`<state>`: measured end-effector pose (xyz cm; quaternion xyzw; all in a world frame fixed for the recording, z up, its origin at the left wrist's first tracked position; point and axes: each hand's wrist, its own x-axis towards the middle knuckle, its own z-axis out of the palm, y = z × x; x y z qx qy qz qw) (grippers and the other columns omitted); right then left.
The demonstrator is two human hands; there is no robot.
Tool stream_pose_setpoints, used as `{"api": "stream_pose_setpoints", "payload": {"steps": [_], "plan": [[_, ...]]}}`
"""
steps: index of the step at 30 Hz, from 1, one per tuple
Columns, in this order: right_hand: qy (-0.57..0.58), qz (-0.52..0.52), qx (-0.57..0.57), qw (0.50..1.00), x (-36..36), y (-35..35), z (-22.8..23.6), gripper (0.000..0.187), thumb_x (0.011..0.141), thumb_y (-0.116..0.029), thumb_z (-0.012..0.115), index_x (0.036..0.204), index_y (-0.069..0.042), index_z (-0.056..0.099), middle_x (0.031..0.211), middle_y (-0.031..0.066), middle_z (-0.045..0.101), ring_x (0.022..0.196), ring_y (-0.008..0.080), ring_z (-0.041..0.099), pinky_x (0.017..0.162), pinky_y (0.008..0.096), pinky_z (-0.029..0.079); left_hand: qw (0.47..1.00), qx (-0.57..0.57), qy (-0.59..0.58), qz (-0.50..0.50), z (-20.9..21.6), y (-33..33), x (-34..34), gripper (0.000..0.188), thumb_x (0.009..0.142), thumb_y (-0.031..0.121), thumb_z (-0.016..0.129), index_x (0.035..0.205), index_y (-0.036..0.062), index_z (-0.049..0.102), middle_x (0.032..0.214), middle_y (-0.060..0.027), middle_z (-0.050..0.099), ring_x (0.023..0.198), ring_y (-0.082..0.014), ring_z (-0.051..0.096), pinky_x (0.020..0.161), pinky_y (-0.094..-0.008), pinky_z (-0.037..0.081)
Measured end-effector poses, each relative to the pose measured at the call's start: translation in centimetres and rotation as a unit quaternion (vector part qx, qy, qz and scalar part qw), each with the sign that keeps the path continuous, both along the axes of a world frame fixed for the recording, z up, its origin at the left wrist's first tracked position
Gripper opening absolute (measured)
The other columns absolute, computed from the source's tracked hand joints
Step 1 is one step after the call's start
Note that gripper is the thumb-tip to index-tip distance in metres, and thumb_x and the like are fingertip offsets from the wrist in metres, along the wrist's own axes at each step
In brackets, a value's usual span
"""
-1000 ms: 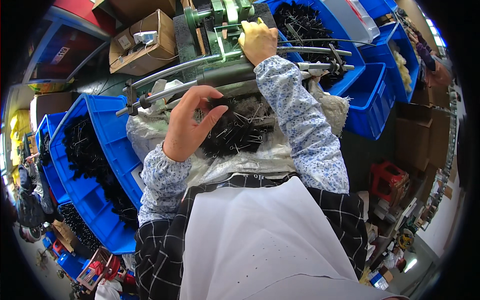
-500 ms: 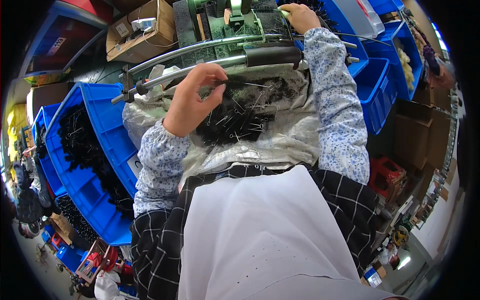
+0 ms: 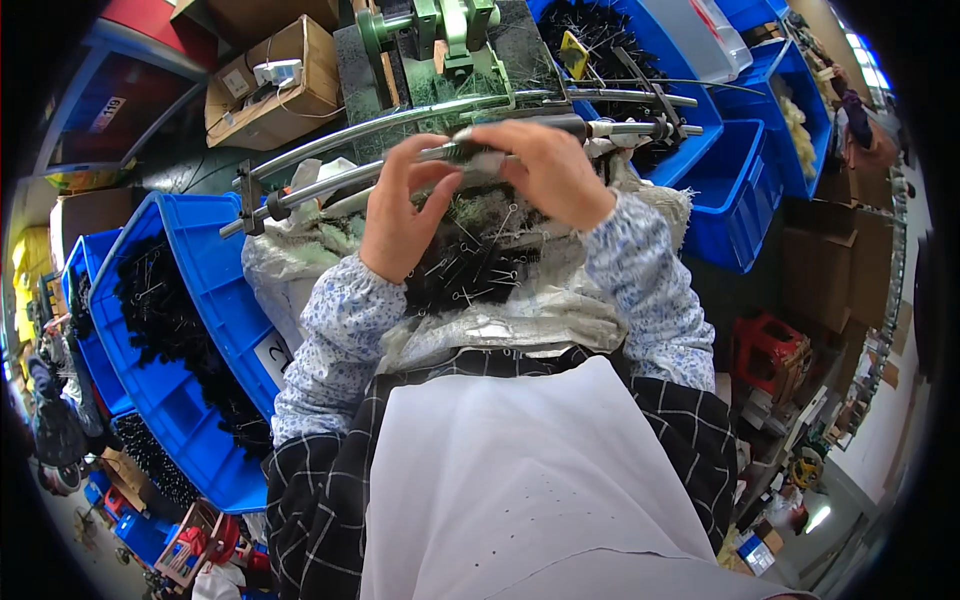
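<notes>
My left hand (image 3: 400, 205) and my right hand (image 3: 548, 170) meet in front of me, just above an open woven sack (image 3: 520, 320) holding several small black metal parts (image 3: 480, 265). Between their fingertips both hands pinch a small dark part (image 3: 468, 152) with a pale bit on it. They hold it right at the lower of two curved metal rails (image 3: 330, 180). How the part sits on the rail is hidden by my fingers. Behind the rails stands a green machine (image 3: 440, 30).
Blue bins (image 3: 180, 300) full of black parts line my left side. More blue bins (image 3: 725, 190) stand at the right, one behind the rails with black parts. A cardboard box (image 3: 270, 85) sits at the back left. Cartons and a red stool (image 3: 765, 345) crowd the floor at right.
My right hand has come back from the green machine to meet my left hand over the sack. My left hand has risen from the parts to the rail.
</notes>
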<state>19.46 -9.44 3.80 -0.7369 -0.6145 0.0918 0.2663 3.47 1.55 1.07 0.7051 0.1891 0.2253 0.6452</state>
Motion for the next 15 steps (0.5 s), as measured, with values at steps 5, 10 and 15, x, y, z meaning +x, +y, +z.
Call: {"api": "stream_pose_setpoints", "payload": {"steps": [5, 10, 15], "plan": [[-0.22, -0.228, 0.033, 0.948, 8.3, 3.9, -4.9, 0.022, 0.08, -0.014, 0.058, 0.101, -0.016, 0.064, 0.076, 0.0045, 0.061, 0.072, 0.0235, 0.061, 0.065, 0.0356, 0.049, 0.928, 0.311, 0.132, -0.157, -4.2, 1.5, -1.3, 0.043, 0.076, 0.006, 0.062, 0.116, 0.0067, 0.046, 0.112, -0.0146, 0.052, 0.105, -0.0287, 0.051, 0.09, -0.0406, 0.04], [-0.223, -0.243, -0.008, 0.944, 9.8, 5.8, -6.3, 0.022, 0.081, -0.019, 0.058, 0.101, -0.018, 0.065, 0.079, 0.0039, 0.062, 0.076, 0.0231, 0.061, 0.073, 0.0366, 0.048, 0.847, 0.399, 0.254, -0.242, -6.2, 2.0, -1.6, 0.04, 0.075, 0.009, 0.063, 0.114, 0.0108, 0.053, 0.116, -0.0103, 0.051, 0.115, -0.0238, 0.044, 0.097, -0.0374, 0.029], [-0.219, -0.22, -0.007, 0.951, 10.2, 5.9, -6.9, 0.023, 0.081, -0.02, 0.058, 0.103, -0.019, 0.066, 0.082, 0.004, 0.062, 0.077, 0.0231, 0.06, 0.075, 0.0365, 0.048, 0.864, 0.357, 0.233, -0.266, -6.1, 2.2, -1.8, 0.037, 0.076, 0.01, 0.063, 0.112, 0.0109, 0.053, 0.109, -0.0107, 0.053, 0.106, -0.0261, 0.049, 0.094, -0.0382, 0.03]]}}
